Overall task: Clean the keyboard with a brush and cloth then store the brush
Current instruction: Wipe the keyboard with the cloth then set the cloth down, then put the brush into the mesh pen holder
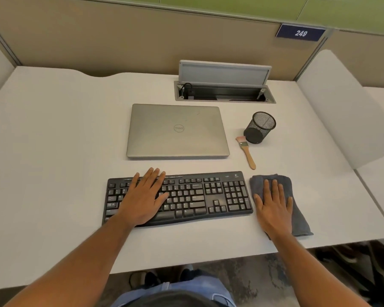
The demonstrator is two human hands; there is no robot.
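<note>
Head view, white table (53, 151). Black keyboard (208, 196) lies parallel to the near edge, roughly centred. Left hand (144, 196) rests flat on the keyboard's left half, fingers straight and slightly spread, gripping nothing. Right hand (275, 204) lies flat, fingers straight and close together, palm down on the folded grey cloth (301, 220); it presses the cloth rather than clutching it. Cloth sits just beside the keyboard's right end, toward the near right corner of the table. Brush (247, 152), wooden handle with pinkish bristles, lies on the table beyond the cloth, bristles pointing toward the far edge, untouched by either hand. Black mesh pen cup (260, 127) stands just beside the bristle end, on its right. Closed silver laptop (177, 131) lies beyond the keyboard, mid-table. Open cable hatch (224, 85) sits at the far edge.
</note>
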